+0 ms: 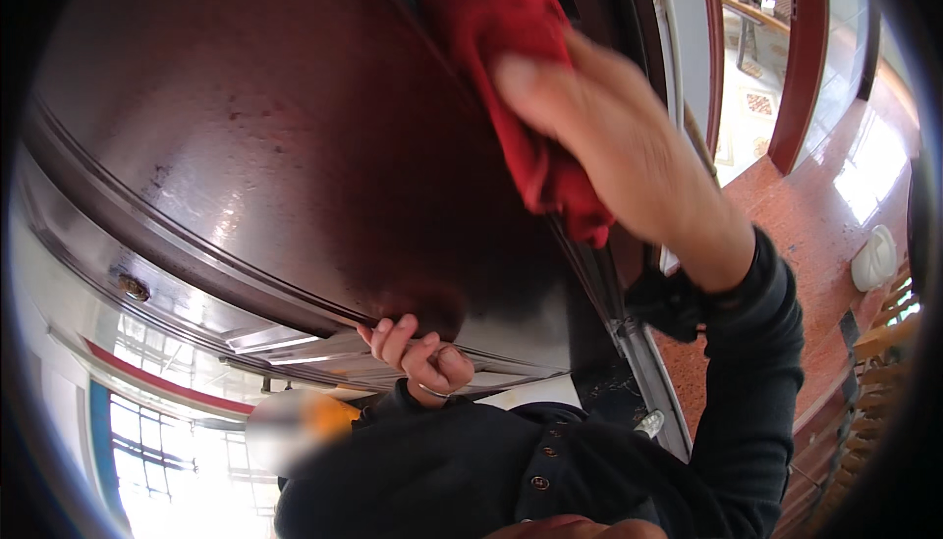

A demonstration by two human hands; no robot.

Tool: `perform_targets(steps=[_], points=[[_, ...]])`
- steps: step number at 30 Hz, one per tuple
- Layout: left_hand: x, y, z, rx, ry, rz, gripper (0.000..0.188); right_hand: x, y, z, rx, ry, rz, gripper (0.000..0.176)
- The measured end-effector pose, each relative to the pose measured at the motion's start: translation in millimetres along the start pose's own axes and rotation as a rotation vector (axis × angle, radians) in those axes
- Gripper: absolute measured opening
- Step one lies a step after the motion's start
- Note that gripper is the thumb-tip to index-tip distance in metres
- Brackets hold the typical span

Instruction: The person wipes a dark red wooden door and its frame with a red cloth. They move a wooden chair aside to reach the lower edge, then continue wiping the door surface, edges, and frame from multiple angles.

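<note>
My right hand, blurred by motion, grips a bunched red cloth against the framed edge of a glossy dark red-brown door. The thumb lies over the cloth; most of the other fingers are hidden. Low on the same door, my left hand curls its fingers at the moulded edge, with a bracelet at the wrist. The door's surface shows small marks and reflections of light. A metal door handle or knob is on the panelled part at the left.
A metal threshold track runs along the floor below the cloth. Beyond it lies a reddish speckled floor with a white container and a wooden railing. Barred windows are at lower left, near a blurred orange and white shape.
</note>
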State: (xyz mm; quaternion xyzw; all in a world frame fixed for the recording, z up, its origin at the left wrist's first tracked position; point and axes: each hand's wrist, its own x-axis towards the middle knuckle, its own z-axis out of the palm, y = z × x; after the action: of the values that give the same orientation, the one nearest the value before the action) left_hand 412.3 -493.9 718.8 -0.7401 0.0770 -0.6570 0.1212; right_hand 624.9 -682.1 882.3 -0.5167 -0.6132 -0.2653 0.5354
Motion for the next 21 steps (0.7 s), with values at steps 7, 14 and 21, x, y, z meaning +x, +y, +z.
perform_targets(steps=[7,14,21], points=[[-1,-2,-10,0.035,-0.094,-0.012,0.023,85,8,-4,-0.287,0.253,-0.219,0.019],[4,11,-4,0.011,-0.024,-0.133,0.016,-9,-29,18,0.488,0.121,0.367,0.025],[4,12,-6,0.004,-0.015,-0.176,0.010,-104,-24,30,0.444,0.266,0.689,0.024]])
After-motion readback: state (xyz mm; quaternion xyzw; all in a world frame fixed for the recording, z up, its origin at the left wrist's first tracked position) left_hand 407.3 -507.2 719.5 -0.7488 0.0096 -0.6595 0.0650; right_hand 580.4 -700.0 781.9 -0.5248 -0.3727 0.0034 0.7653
